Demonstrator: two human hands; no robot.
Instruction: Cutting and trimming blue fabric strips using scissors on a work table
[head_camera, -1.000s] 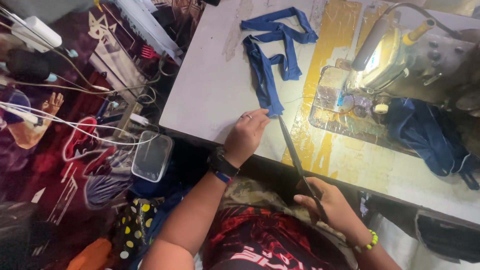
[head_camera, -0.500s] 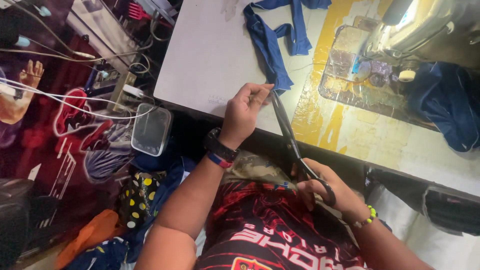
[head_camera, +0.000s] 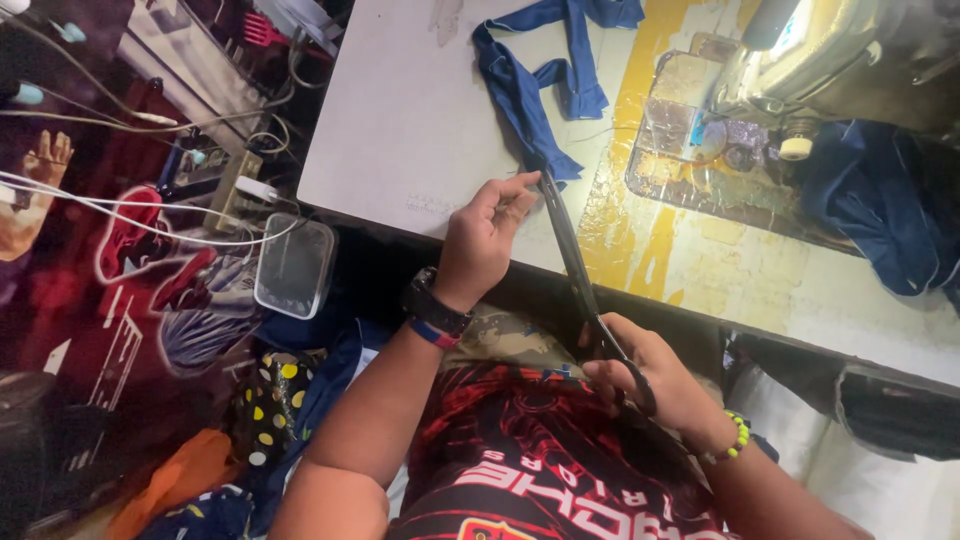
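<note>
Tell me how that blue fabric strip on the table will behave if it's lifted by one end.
The blue fabric strip lies twisted and folded flat on the table, so it is probably floppy and would dangle. It looks thin, likely light. The left hand pinching its end suggests it slides easily.

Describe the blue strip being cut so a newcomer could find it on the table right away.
Start at the grey table left of the sewing machine. On its top lies a long blue fabric strip, folded in loops. Its near end meets the scissors, held by the right hand, beside the left hand; the darker blue cloth sits bunched under the machine.
</note>
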